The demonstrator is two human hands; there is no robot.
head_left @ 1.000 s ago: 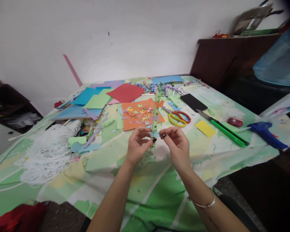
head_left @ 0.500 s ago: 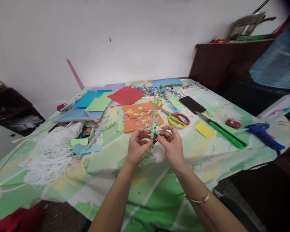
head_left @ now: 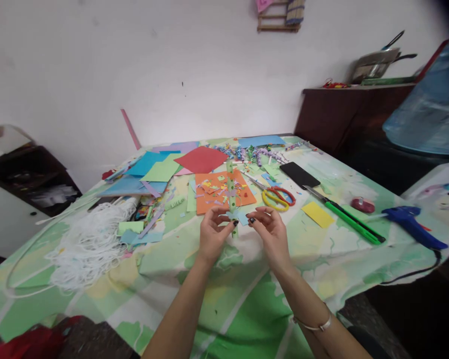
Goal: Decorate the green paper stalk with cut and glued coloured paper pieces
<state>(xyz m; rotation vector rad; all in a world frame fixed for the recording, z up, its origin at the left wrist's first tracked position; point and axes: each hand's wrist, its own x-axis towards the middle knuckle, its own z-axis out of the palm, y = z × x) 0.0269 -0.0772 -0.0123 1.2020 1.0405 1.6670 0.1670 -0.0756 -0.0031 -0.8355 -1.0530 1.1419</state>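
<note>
My left hand (head_left: 214, 234) is closed around the lower part of a slim light green stick with dark green dots (head_left: 231, 187), which stands roughly upright. A pale purple bit of paper is on it higher up. Low on the stick is a small light blue piece of paper (head_left: 242, 217), reaching out to the right. My right hand (head_left: 271, 234) pinches the right end of that blue piece, thumb and forefinger together. Beyond the stick lies an orange sheet (head_left: 205, 202) strewn with small paper scraps. Scissors with red and yellow handles (head_left: 276, 197) lie just past my right hand.
At right are a black phone (head_left: 299, 173), a yellow paper (head_left: 318, 215), a green utility knife (head_left: 353, 219) with its blade out and a blue glue gun (head_left: 415, 225). White cord (head_left: 88, 249) is heaped at left, before stacked coloured sheets (head_left: 160, 171).
My right hand has moved a little to the right, away from the stick, and the light blue paper now shows stretched between the hands. The head view has tilted up slightly.
</note>
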